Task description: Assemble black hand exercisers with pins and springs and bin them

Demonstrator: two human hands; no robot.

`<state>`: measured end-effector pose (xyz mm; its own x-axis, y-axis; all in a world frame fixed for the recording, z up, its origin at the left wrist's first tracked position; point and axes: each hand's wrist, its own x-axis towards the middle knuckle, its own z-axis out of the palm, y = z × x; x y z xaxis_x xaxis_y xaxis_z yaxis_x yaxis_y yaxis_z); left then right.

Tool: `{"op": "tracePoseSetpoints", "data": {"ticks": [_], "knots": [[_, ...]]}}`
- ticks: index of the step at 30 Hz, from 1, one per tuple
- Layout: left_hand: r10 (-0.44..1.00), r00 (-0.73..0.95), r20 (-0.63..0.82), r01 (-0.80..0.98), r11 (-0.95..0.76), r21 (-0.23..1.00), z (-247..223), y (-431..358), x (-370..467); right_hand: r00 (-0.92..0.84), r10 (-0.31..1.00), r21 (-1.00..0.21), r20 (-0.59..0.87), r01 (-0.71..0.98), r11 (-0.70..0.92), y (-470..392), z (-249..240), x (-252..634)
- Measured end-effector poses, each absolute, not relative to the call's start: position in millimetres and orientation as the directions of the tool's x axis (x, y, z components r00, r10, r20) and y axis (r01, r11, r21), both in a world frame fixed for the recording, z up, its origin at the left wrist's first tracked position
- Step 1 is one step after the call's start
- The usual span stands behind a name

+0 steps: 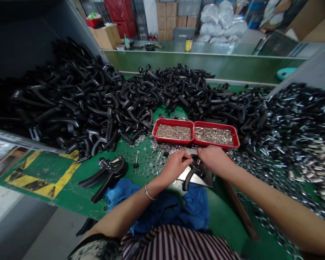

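Observation:
A black hand grip strengthener [188,180] lies on a small metal plate [206,180] in front of me, its curved handle towards my body. My left hand [176,164], with a bracelet at the wrist, pinches at the upper left of this strengthener. From the other side my right hand [212,159] is closed at its top end; what those fingertips hold is hidden. Between my hands a small coil spring shows on the strengthener. Farther left on the green table lies another black grip strengthener [108,173] with a spring.
Two red trays [194,133] of small metal parts stand just beyond my hands. Black handles [97,97] are heaped behind and left. Metal rings [148,159] lie scattered. At right are a wooden hammer handle [239,209] and piled metal parts [300,115]. A blue cloth [162,209] lies nearest me.

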<state>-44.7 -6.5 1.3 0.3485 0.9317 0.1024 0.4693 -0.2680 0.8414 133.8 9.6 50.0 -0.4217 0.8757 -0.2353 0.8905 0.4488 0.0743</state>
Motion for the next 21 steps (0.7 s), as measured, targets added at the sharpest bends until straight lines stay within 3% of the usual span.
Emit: {"op": "tracePoseSetpoints", "data": {"ticks": [6, 10, 13, 17, 21], "knots": [[0.903, 0.390, 0.178, 0.572, -0.389, 0.722, -9, -12, -40, -0.405, 0.886, 0.044, -0.226, 0.904, 0.425, 6, 40, 151], [0.896, 0.406, 0.181, 0.613, -0.414, 0.673, -11, -14, -40, -0.166, 0.971, 0.133, -0.171, 0.973, 0.190, -29, 30, 191], [0.866, 0.460, 0.198, 0.669, -0.484, 0.564, -8, -13, -38, -0.054, 0.968, 0.142, -0.247, 0.986, 0.091, -52, 17, 212], [0.717, 0.665, 0.210, 0.660, -0.695, 0.285, -3, -12, -37, -0.017, 0.955, -0.050, -0.296, 0.999, 0.002, -60, 1, 220], [0.620, 0.763, 0.186, 0.603, -0.785, 0.142, 2, -24, -40, -0.026, 0.992, -0.438, -0.124, 0.899, -0.032, -65, 4, 220]]}}
